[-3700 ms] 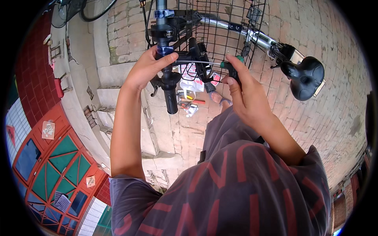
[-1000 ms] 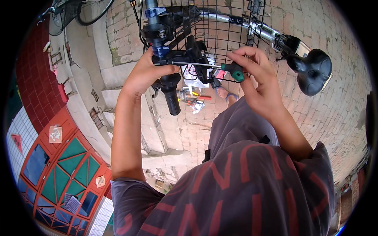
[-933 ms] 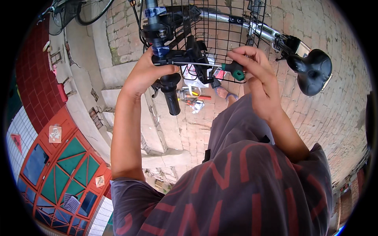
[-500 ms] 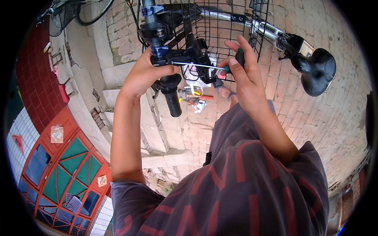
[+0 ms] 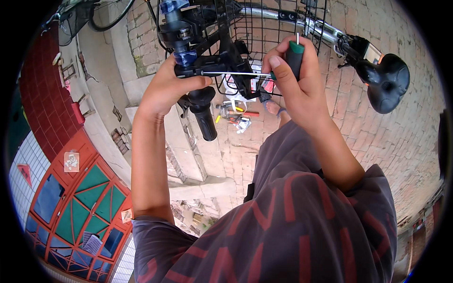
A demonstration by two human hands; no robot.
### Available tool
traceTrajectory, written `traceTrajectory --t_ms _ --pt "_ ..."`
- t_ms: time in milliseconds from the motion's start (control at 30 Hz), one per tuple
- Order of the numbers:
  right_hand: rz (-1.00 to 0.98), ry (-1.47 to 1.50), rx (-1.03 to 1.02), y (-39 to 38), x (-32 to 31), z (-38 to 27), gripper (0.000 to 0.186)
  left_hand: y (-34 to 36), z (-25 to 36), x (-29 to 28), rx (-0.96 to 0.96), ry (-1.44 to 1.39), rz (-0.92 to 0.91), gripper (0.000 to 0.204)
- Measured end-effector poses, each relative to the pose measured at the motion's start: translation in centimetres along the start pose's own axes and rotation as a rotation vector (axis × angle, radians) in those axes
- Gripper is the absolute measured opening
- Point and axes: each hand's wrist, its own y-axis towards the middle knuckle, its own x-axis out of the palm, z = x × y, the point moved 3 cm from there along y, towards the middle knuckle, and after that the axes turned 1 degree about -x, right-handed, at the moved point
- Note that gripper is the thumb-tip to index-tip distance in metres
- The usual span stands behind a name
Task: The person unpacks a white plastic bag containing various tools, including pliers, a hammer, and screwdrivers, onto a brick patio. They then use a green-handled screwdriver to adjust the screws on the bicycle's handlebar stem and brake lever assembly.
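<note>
My left hand (image 5: 165, 89) is wrapped round a black mount (image 5: 184, 71) on the bicycle handlebar, beside a blue camouflage band (image 5: 185, 56) and above the black grip (image 5: 206, 120). My right hand (image 5: 297, 85) is closed on the dark handle of a green-tipped T-handle hex key (image 5: 293, 61), whose short end points up. Its long metal shaft (image 5: 236, 73) runs level to the mount; the exact tip fit cannot be made out. A black bracket (image 5: 238, 56) stands between my hands, against the wire basket (image 5: 259, 33).
A black saddle (image 5: 387, 82) is at right. Several tools (image 5: 238, 113) and a white bag (image 5: 233, 82) lie on brick paving (image 5: 358, 141) below, near my sandalled foot (image 5: 272, 107). Concrete steps (image 5: 188, 160) and a red-green door (image 5: 80, 203) are left; another bicycle (image 5: 101, 14) is top left.
My right hand has shifted up and re-gripped the hex key, whose handle has turned from lying toward me to pointing upward. My left hand stays on the mount.
</note>
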Motion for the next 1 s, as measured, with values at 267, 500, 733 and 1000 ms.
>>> traceTrajectory --t_ms 267,500,733,1000 --pt "-0.391 -0.174 -0.155 1.9 -1.1 -2.7 0.025 -0.4 0.2 0.2 0.000 -0.013 0.019 0.048" --pt "-0.428 -0.696 -0.215 0.9 -1.9 -3.7 0.049 -0.1 0.0 0.0 0.001 0.007 0.016 0.049" --pt "-0.416 -1.121 0.482 -0.7 -1.5 -5.5 0.038 -0.3 -0.1 0.2 -0.028 0.010 0.009 0.049" --pt "-0.411 -0.689 0.222 -2.5 -2.2 -6.4 0.045 -0.3 0.3 0.2 0.003 0.022 0.013 0.050"
